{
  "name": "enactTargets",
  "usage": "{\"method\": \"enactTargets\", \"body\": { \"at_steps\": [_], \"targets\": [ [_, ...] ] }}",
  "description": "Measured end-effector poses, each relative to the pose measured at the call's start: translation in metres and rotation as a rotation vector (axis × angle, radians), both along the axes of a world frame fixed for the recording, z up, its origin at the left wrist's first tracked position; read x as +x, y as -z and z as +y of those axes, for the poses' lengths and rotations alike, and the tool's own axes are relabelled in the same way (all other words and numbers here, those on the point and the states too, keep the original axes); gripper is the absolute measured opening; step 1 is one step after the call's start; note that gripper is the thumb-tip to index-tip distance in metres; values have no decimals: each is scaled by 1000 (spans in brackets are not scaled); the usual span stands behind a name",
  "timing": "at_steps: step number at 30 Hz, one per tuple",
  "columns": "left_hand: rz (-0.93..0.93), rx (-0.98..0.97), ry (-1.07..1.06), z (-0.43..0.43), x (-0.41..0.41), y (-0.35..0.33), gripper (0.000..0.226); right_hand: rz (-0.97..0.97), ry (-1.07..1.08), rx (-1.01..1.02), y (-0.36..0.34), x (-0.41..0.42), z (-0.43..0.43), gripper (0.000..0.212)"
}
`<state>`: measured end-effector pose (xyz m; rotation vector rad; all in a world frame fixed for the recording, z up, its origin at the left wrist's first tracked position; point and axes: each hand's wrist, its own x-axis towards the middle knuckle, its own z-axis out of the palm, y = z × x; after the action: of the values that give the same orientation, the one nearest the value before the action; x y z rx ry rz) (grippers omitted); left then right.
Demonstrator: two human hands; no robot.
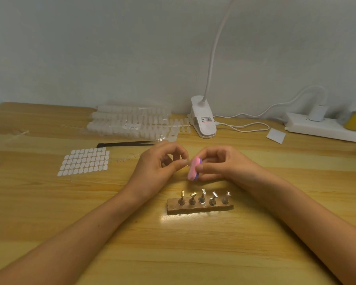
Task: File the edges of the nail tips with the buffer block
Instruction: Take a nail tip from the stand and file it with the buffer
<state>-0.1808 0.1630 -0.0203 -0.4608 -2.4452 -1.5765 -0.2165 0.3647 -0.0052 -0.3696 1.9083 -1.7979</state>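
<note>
My right hand (pixel 218 164) grips a pink and purple buffer block (pixel 194 168) between thumb and fingers, held on edge above the table. My left hand (pixel 162 163) pinches a small clear nail tip (pixel 187 163) between thumb and forefinger, and the tip touches the pink face of the block. The tip is tiny and mostly hidden by my fingertips. Below my hands stands a brown holder (pixel 199 208) with several small metal stands on it.
Strips of clear nail tips (pixel 130 122) lie at the back left, with a sheet of white adhesive tabs (pixel 83 161) and a black file (pixel 123 144) nearer. A white clip lamp (pixel 202 120), its cable, a power strip (pixel 325 128) and a white square (pixel 275 135) sit at the back right.
</note>
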Motion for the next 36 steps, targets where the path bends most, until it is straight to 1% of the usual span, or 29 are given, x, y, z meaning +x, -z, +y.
{"method": "enactTargets", "body": {
  "at_steps": [1,3,4,6,7,8,10,11,12,14,15,18,19,22,23,25,26,29,31,33,36],
  "targets": [
    [3,-7,5,0,0,0,4,9,17,-6,2,0,-1,26],
    [7,-9,18,0,0,0,6,3,136,-113,2,-2,0,30],
    [8,1,19,0,0,0,7,0,141,-135,1,-2,1,28],
    [5,23,10,0,0,0,8,12,34,-31,0,1,0,21],
    [5,22,6,0,-1,0,8,28,-10,17,0,3,-1,20],
    [5,16,9,0,0,0,8,44,-4,13,1,3,-1,22],
    [5,4,27,0,0,0,8,36,121,-107,2,1,0,28],
    [6,4,33,0,0,0,9,23,144,-147,2,0,1,29],
    [6,12,32,0,0,0,9,14,122,-133,1,0,2,29],
    [4,32,21,0,-1,1,8,31,4,0,0,2,1,25],
    [1,32,21,-1,-1,1,7,42,-13,20,1,2,0,25],
    [3,16,30,0,-2,1,7,23,122,-145,2,0,2,27],
    [4,20,28,0,-2,1,7,18,132,-155,1,0,2,27],
    [-5,52,25,-1,-1,1,8,57,9,6,1,3,-1,25],
    [-9,54,30,-1,-2,1,8,61,24,2,2,2,-1,27],
    [-14,59,30,-1,-1,0,9,25,140,-106,4,0,1,33],
    [-10,63,23,-1,-1,1,8,16,155,-129,3,0,2,33],
    [0,60,19,0,-1,0,6,65,25,-15,1,3,0,24],
    [-9,50,32,0,-1,0,6,65,84,-76,3,3,0,29],
    [-5,33,39,0,0,0,6,21,137,-146,3,0,2,33],
    [-4,24,44,0,1,0,7,9,68,-63,1,-1,2,31]
  ]
}}
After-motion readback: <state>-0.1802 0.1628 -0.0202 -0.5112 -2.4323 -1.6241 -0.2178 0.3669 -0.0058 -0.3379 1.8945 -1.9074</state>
